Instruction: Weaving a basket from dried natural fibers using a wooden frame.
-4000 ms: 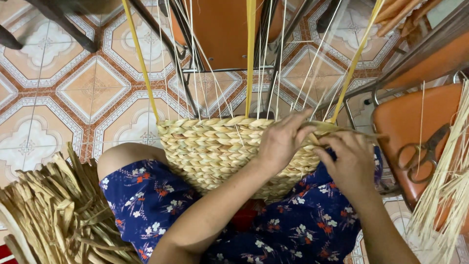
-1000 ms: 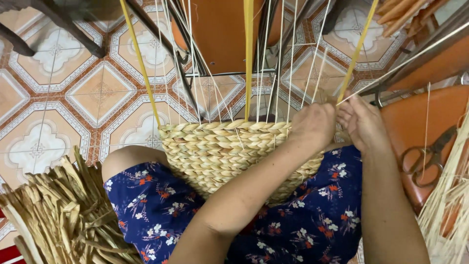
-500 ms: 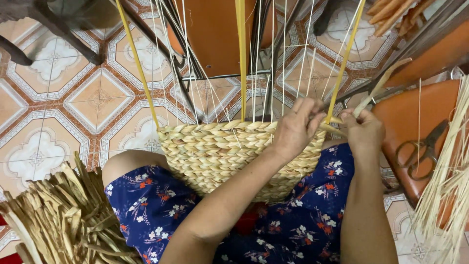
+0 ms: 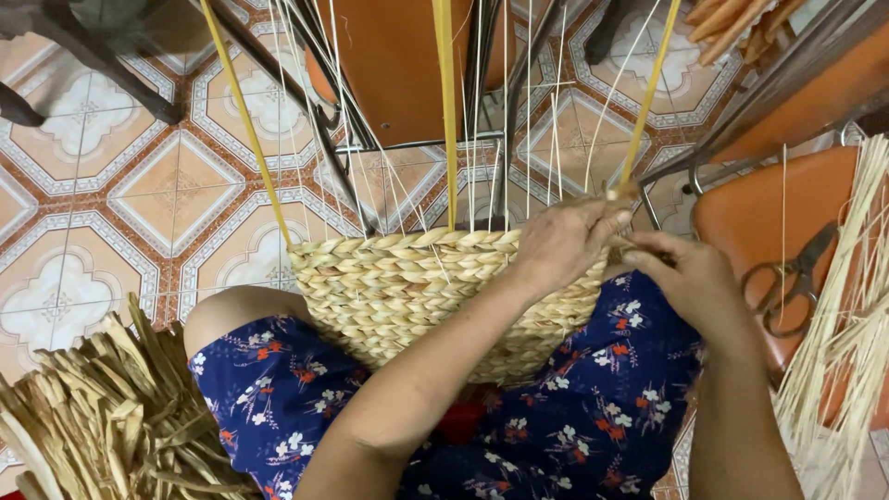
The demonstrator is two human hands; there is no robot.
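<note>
A half-woven straw basket (image 4: 407,287) rests on my lap, over a blue flowered dress. Yellow upright strips (image 4: 447,111) and thin pale stakes rise from its rim. My left hand (image 4: 569,243) grips the basket's rim at the right side, fingers curled over the weave beside a yellow strip (image 4: 648,93). My right hand (image 4: 690,278) is just to the right of it, pinching a straw strand at the rim. The fingertips of both hands meet at the same spot.
A bundle of dried flat leaves (image 4: 93,417) lies at lower left. On an orange chair seat (image 4: 759,218) at the right lie scissors (image 4: 787,278) and pale straw fibres (image 4: 857,306). Another orange chair (image 4: 398,65) with metal legs stands ahead on the patterned tile floor (image 4: 120,204).
Both hands shifted along the right rim of the basket, working the strand; over the last half second they dropped slightly and closed together at the rim.
</note>
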